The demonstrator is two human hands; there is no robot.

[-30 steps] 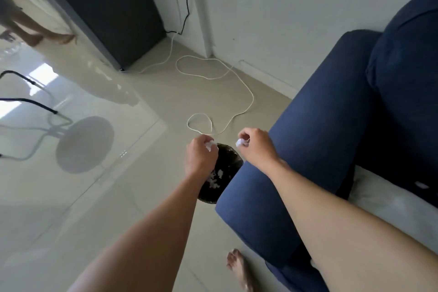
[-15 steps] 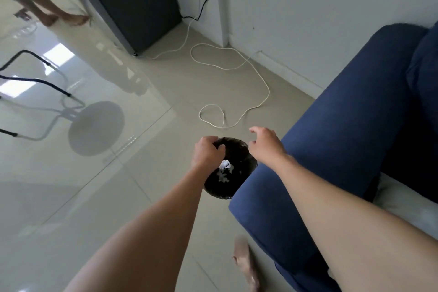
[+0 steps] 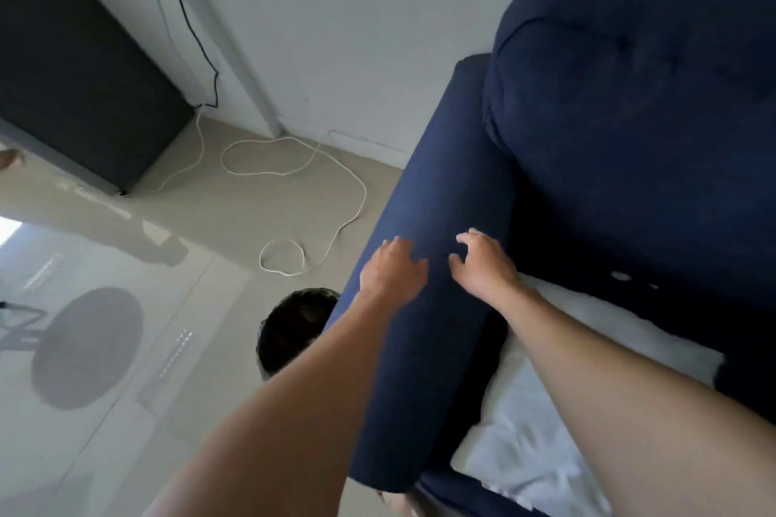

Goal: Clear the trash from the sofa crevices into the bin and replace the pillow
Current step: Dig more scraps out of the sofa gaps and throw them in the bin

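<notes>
My left hand and right hand, both empty with fingers spread, hover over the sofa arm; the bin sits below my left wrist, white scraps beyond my right.

The sofa armrest stands between the bin and the white seat; the floor left of the bin lies open.

The sofa is plain navy blue, its seat cover white. The bin is black, the cord white, the floor glossy beige.
</notes>
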